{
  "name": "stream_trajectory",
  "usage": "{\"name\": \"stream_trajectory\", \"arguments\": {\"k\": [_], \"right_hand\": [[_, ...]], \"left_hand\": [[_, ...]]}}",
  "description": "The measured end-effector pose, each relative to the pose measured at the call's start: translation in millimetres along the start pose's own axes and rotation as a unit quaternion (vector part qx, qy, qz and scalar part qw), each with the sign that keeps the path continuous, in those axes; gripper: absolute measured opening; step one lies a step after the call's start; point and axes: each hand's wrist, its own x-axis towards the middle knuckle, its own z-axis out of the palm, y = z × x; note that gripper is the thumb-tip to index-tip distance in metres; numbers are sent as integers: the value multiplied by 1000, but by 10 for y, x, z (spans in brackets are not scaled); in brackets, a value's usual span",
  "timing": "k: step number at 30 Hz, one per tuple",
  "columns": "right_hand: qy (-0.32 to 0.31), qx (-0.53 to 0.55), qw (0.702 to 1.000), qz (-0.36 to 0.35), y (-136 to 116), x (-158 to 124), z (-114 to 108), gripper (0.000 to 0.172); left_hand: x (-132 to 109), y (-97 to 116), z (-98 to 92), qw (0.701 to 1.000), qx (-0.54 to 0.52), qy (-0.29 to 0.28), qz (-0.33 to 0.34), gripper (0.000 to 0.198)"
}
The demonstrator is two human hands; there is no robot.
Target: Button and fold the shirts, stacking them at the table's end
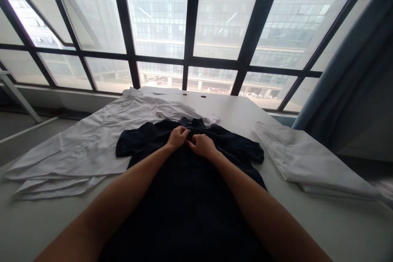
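A dark navy short-sleeved shirt [193,196] lies spread on the white table, its collar [193,123] toward the window and its sleeves out to both sides. Just below the collar, my left hand [178,137] pinches the front edge of the shirt between thumb and fingers. Close beside it, my right hand [202,145] is closed on the same strip of cloth, fingers curled. A tiny pale spot shows at my left fingertips, too small to name. My fingers hide the cloth between the two hands.
White garments [92,139] lie spread on the left, partly under the navy shirt. Folded white cloth [310,159] rests on the right of the white table [233,108]. Beyond stand black-framed windows [190,49]; a blue-grey curtain [344,65] hangs at right, a white metal frame [21,94] at left.
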Motion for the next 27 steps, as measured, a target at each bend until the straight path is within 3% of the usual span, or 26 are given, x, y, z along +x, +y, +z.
{"name": "stream_trajectory", "arguments": {"k": [5, 10, 14, 17, 19, 23, 27], "right_hand": [[-45, -19, 998, 40, 15, 56, -73, 23], [-54, 49, 996, 42, 141, 126, -51, 24], [-82, 141, 985, 51, 255, 154, -35, 24], [-109, 218, 967, 69, 296, 153, -47, 23], [-126, 269, 951, 84, 304, 150, -63, 20], [-133, 333, 927, 111, 317, 148, -81, 17], [-92, 350, 926, 107, 343, 139, -71, 20]], "left_hand": [[-21, 71, 25, 995, -81, -39, -52, 14], [-34, 123, 32, 995, -54, -60, -50, 8], [-93, 124, 5, 994, 85, -46, 51, 16], [-172, 144, -24, 961, 237, -13, 139, 21], [-218, 168, -40, 937, 318, -10, 142, 24], [-243, 211, -84, 909, 385, -69, 143, 19], [-187, 241, -205, 911, 334, -180, 165, 7]]}}
